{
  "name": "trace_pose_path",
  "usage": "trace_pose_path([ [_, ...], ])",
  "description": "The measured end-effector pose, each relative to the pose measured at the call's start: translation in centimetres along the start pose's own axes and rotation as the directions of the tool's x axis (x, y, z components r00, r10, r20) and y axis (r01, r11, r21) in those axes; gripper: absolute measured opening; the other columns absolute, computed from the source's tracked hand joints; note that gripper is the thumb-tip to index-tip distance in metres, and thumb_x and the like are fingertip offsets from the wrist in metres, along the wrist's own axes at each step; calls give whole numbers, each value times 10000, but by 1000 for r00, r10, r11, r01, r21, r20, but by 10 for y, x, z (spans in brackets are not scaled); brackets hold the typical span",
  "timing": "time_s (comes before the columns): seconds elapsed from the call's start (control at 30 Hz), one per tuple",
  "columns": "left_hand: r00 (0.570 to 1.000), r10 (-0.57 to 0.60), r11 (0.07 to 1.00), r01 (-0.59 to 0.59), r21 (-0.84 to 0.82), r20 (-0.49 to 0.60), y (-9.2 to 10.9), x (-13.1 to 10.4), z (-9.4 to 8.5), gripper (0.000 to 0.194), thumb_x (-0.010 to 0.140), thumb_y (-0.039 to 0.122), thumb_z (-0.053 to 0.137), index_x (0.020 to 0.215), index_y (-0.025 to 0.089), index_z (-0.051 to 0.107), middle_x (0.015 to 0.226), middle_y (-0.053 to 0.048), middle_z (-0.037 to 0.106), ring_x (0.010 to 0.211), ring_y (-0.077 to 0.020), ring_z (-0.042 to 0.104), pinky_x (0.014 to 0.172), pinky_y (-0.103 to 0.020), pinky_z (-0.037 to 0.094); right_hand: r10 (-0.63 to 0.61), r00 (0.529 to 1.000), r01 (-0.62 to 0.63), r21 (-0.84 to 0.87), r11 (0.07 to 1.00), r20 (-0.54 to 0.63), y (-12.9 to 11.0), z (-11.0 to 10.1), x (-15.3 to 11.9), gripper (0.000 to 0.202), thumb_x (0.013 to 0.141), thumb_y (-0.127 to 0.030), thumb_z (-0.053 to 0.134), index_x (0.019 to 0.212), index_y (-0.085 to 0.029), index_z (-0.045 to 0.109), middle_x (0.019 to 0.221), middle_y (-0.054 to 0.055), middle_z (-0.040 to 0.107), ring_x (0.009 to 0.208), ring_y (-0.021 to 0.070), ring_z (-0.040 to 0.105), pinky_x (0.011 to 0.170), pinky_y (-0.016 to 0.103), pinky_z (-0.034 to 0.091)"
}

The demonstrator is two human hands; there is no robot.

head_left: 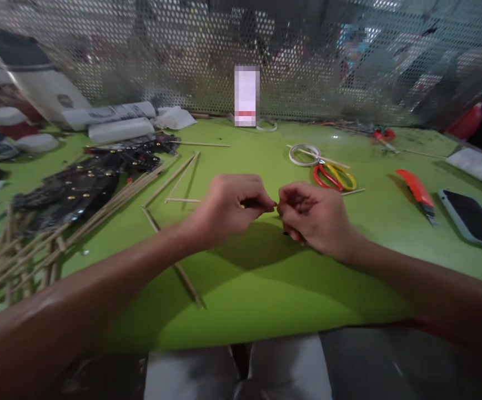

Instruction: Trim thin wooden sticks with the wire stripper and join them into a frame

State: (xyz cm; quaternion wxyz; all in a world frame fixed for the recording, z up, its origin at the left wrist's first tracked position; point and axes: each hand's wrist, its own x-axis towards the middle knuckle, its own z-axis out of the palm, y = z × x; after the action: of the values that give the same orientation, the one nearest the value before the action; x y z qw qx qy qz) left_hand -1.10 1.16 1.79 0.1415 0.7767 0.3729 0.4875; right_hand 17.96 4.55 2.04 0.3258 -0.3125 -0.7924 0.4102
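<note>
Over the middle of the green table [241, 316], my left hand [235, 208] and my right hand [314, 219] meet fingertip to fingertip. Both are closed in a pinch. What they pinch is too small to make out; a small dark bit shows under the right fingers. Left of my left hand lie thin wooden sticks [170, 178] joined into an angled frame, partly hidden by my forearm. Just beyond my right hand rest scissors [336, 175] with red and yellow handles, beside a roll of white tape [305, 155].
A bundle of sticks [111, 205] and black plastic pieces [86, 183] cover the left side. An orange utility knife [416, 191] and a phone [474, 219] lie at right. Rolled paper [120, 129] sits at the back left, before a perforated metal screen [182, 61].
</note>
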Motion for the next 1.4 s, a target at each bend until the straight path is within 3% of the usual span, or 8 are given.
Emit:
trace_pose_path([
  [0.1,970,238,948,-242,207,44,-3,-5,2,174,874,46,559,782,111,691,771,-80,702,703,-137,647,615,-242,510,294,953,-301,305,904,69,-12,3,1,79,814,-203,614,767,-190,551,445,-87,479,309,49,370,280,168,275],
  [0.23,918,355,821,-398,410,180,-4,-10,1,227,939,57,461,818,107,646,816,-88,669,730,-139,605,631,-253,505,498,848,-512,527,679,182,-21,4,3,197,744,-192,699,660,-174,522,474,-96,411,341,15,301,267,138,208],
  [0.4,883,391,744,-470,475,261,-1,-12,0,237,954,72,469,762,116,601,795,-83,648,733,-149,565,635,-273,496,517,823,-551,556,623,236,-22,1,4,235,796,-166,645,621,-175,489,491,-87,384,359,12,288,273,132,194],
  [0.57,816,467,617,-577,536,340,-2,-10,-1,274,938,66,487,685,147,552,741,-75,619,708,-162,561,612,-295,493,531,799,-582,581,569,280,-21,0,6,283,795,-167,658,596,-177,457,505,-91,351,372,7,263,271,130,182],
  [0.7,768,534,528,-629,570,353,-5,-10,0,268,922,77,527,665,151,540,725,-51,600,671,-148,544,582,-288,478,571,760,-636,537,555,310,-24,-2,8,286,818,-178,644,616,-184,441,477,-101,359,348,3,246,263,124,179],
  [0.83,737,571,501,-662,558,361,-5,-9,-2,248,883,57,586,649,132,554,729,-73,615,698,-165,575,577,-294,497,603,720,-686,480,546,343,-27,-5,9,267,879,-161,545,640,-190,431,450,-103,364,308,4,243,258,128,170],
  [1.13,738,580,523,-662,537,344,-6,-9,-3,222,871,49,604,669,132,565,752,-77,623,742,-177,597,610,-300,530,519,758,-648,548,529,396,-21,-8,9,244,813,-185,642,663,-171,450,513,-94,386,374,-4,269,312,114,215],
  [1.4,822,477,658,-568,495,310,1,-6,-8,121,914,56,548,819,113,594,797,-91,652,789,-177,617,654,-284,547,512,780,-621,543,565,359,-21,-9,6,136,810,-216,635,766,-171,514,561,-76,440,411,31,380,339,146,270],
])
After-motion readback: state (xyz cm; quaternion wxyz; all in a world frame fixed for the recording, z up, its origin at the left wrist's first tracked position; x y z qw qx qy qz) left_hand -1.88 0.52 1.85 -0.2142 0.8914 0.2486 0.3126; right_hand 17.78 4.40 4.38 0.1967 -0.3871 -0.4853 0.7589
